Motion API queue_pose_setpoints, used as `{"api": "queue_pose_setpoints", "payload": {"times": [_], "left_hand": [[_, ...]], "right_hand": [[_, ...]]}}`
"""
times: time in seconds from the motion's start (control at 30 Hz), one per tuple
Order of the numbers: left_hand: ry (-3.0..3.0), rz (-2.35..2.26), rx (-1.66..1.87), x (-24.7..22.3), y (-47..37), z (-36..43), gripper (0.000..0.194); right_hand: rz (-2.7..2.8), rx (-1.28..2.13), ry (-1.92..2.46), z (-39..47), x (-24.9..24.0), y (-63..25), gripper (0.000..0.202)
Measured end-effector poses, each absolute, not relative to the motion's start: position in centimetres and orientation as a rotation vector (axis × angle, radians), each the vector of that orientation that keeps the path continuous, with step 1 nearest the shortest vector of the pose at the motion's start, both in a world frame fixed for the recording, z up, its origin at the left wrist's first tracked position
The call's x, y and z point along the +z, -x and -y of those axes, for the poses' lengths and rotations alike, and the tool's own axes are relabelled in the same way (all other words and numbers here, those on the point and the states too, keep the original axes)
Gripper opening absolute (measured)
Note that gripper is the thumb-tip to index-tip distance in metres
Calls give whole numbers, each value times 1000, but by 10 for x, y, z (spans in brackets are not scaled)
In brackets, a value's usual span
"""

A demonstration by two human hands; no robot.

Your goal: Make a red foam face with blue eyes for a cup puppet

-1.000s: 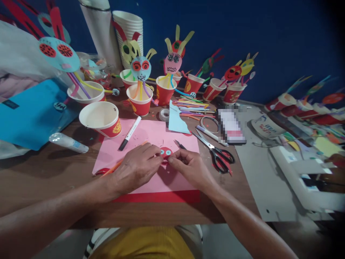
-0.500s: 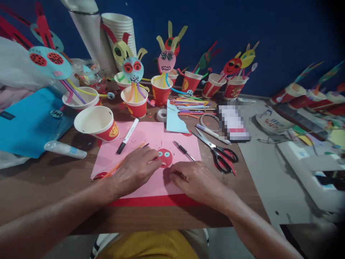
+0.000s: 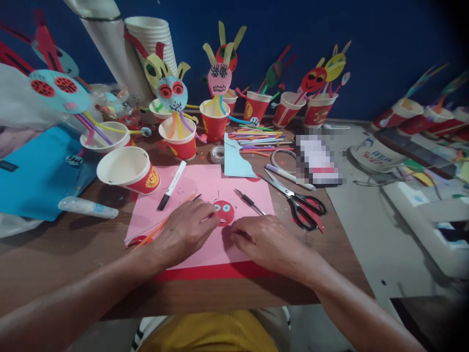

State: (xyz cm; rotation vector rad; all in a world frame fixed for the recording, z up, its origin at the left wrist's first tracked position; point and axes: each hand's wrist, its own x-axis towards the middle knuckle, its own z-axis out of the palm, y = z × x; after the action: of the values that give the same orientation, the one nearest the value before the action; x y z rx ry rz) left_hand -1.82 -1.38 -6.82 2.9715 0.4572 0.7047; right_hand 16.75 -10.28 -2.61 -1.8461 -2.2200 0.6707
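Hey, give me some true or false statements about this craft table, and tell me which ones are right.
1. The left hand is at the round red face. True.
2. The right hand holds the scissors. False: the scissors lie on the table, apart from the right hand.
3. The white marker is inside a cup. False: the white marker lies on the pink sheet.
4. A stack of white cups stands at the back. True.
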Motion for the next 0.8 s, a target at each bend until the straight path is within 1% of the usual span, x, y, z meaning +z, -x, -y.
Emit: {"api": "queue_pose_setpoints", "payload": {"times": [0.2, 0.5, 0.67, 0.8], "left_hand": [[-2982, -460, 660, -67, 17, 14, 13], [-2996, -441, 608, -62, 17, 13, 15], [-2983, -427, 598, -63, 18, 13, 15], [-2965, -441, 627, -64, 18, 14, 15]], "right_hand": [[2209, 657, 1832, 103, -28, -167, 23], [2034, 654, 1775, 101, -34, -166, 17], [2093, 564, 1762, 102, -41, -165, 24], [2163, 483, 1777, 104, -45, -165, 25]]}}
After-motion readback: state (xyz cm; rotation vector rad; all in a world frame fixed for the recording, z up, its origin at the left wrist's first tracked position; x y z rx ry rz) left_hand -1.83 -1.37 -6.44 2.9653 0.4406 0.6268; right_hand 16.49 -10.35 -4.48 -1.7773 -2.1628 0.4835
